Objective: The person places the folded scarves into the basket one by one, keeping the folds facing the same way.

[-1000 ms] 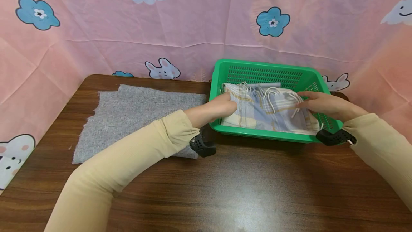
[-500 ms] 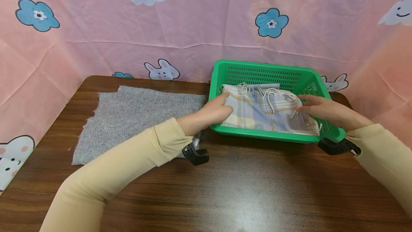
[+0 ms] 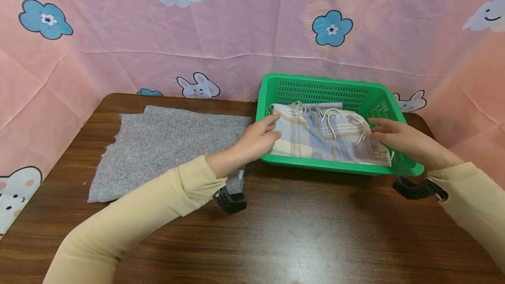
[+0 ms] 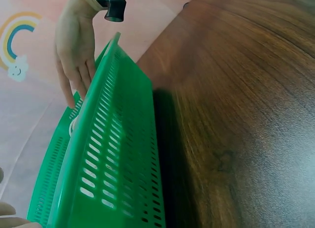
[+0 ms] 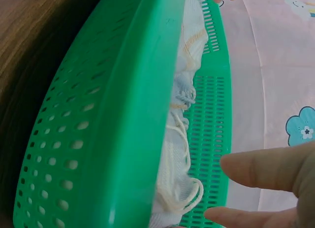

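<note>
A green plastic basket (image 3: 315, 161) with slotted walls stands at the back right of the table. In it lies a fringed plaid cloth (image 3: 311, 133) in white, pale blue and mustard, looking like a scarf or blanket. My left hand (image 3: 254, 143) hovers over the basket's left rim, its fingers loosely extended and holding nothing. Over the right end is my right hand (image 3: 406, 140), fingers apart, near the cloth's white fringe (image 5: 184, 198). In the right wrist view its thumb and a finger (image 5: 266, 166) are spread with a gap between them.
A grey woolly cloth (image 3: 165, 143) lies spread on the left of the brown wooden table (image 3: 315, 231). Behind the table hangs a pink curtain (image 3: 236, 21) printed with clouds, flowers and rabbits.
My left hand has drawn back leftward off the plaid cloth to the basket's rim, its fingers loosening. My right hand has shifted slightly right and toward me. The cloth stays in the basket.
</note>
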`<state>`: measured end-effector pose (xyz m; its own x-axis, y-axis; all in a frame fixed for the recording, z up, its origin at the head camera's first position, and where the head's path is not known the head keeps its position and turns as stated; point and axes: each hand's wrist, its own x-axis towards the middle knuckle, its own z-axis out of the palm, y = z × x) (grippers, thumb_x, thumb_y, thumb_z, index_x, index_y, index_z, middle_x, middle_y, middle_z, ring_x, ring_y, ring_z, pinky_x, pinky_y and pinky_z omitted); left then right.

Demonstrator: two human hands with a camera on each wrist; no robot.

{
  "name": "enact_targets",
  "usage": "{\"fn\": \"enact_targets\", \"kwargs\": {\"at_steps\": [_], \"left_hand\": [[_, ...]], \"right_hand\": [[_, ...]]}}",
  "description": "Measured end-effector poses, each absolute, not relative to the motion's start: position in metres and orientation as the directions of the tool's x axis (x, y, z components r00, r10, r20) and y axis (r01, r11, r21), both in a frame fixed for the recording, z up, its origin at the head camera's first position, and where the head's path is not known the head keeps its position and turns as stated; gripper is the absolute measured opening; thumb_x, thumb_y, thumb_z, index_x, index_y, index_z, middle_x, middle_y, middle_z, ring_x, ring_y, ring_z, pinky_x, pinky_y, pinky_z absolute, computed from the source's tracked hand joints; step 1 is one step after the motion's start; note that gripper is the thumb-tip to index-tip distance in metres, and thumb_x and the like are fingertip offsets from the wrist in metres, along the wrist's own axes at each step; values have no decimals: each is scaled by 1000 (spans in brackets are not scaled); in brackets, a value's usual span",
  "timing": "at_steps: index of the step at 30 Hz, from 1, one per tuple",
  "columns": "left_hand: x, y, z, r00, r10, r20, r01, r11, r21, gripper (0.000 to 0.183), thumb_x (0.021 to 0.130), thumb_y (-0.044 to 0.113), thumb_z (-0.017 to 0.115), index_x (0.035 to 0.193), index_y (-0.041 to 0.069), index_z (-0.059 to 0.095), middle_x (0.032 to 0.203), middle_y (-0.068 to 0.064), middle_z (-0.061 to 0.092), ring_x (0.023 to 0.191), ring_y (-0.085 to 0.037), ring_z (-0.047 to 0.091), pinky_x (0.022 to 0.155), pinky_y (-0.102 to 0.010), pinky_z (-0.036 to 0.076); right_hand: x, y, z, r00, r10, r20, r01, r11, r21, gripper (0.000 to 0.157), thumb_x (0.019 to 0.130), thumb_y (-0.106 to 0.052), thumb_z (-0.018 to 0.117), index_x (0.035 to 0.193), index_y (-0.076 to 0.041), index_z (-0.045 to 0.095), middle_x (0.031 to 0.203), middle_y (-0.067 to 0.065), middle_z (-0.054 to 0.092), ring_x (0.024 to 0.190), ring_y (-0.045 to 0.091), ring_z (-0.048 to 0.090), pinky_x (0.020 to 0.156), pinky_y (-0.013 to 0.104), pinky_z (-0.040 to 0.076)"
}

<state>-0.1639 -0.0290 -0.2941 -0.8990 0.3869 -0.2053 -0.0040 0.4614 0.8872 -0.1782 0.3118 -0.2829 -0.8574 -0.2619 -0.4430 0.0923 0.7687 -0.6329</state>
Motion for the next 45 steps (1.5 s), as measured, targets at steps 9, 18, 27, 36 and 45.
{"fn": "enact_targets", "kwargs": {"at_steps": [9,18,27,36,45], "left_hand": [[-158,-39,-299,-911,400,-98,59,363,930,51,103,17,41,151,10,28,153,-12,35,141,-23,34,112,-40,33],[-147,-53,-301,-886,464,12,206,369,906,53,102,15,42,152,8,24,155,-16,30,140,-31,35,112,-42,33],[-143,-58,-302,-880,474,28,235,382,894,55,101,15,46,151,9,26,152,-17,32,137,-35,37,111,-47,34],[-141,-66,-304,-881,462,105,327,433,840,53,99,16,50,149,10,33,149,-14,37,133,-35,43,107,-46,39],[-141,-76,-307,-872,446,202,403,420,813,47,96,9,54,141,2,44,143,-14,44,131,-29,45,107,-40,40]], "right_hand": [[-170,312,-284,-905,-246,-346,56,738,-672,64,103,-33,40,153,-1,15,142,35,37,131,49,35,102,65,30],[-164,307,-285,-929,-218,-299,82,666,-741,62,103,-35,42,150,0,23,148,28,31,126,35,48,106,57,33],[-157,303,-284,-952,-179,-249,75,651,-755,59,101,-39,46,147,-4,33,142,15,41,96,-10,58,91,27,48],[-148,298,-283,-964,-199,-176,21,606,-796,54,101,-34,49,144,-4,37,122,-15,52,99,-2,60,86,20,46],[-146,290,-284,-957,-212,-197,33,597,-802,55,101,-38,45,145,-5,35,136,4,46,103,-3,56,99,51,39]]}}
